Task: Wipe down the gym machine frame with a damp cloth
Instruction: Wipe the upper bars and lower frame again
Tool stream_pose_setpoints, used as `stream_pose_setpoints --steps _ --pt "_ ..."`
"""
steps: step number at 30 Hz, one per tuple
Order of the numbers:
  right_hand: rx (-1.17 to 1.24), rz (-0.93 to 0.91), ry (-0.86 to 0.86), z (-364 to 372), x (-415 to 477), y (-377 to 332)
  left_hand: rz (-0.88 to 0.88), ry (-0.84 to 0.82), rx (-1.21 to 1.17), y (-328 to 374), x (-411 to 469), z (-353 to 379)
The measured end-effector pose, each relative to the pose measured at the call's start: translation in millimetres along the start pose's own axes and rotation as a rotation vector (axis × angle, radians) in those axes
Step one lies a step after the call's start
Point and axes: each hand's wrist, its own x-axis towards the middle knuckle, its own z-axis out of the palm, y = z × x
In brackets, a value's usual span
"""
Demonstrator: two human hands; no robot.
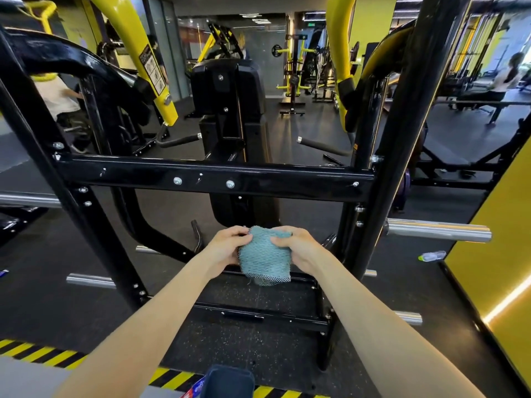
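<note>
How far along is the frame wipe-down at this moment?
Done: nothing that shows; no wipe marks or damp streaks can be told on the black crossbar. In hand: the left hand and right hand both grip the teal cloth, bunched between them and apparently touching no bar. Left: the wiping itself, on the crossbar and the uprights.

I'm seeing the cloth [264, 258] showing teal, mesh-textured, with a dark edge. The frame [258, 179] is reading glossy black and the lever arm [129, 33] is showing yellow. Floor tape [37, 353] is running yellow-black diagonal stripes; the floor [244, 349] is looking dark, pale-speckled.
</note>
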Motion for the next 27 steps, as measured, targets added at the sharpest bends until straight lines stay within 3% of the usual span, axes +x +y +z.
stream_pose_setpoints --steps 11,17,24,27 --pt "-0.415 -0.034 0.163 -4.5 12.8 3.6 0.187 0.196 0.367 26.0 10.1 0.0" --pt "-0.27 -0.095 0.008 -6.3 10.9 -2.1 0.254 0.204 0.387 64.8 11.3 -7.8" --pt "-0.373 0.121 -0.255 -7.7 12.4 -4.3 0.245 0.297 0.277 97.8 9.5 -37.0" --pt "-0.373 0.158 -0.258 -8.6 9.4 -2.7 0.214 0.329 0.261 98.3 8.0 -51.8"
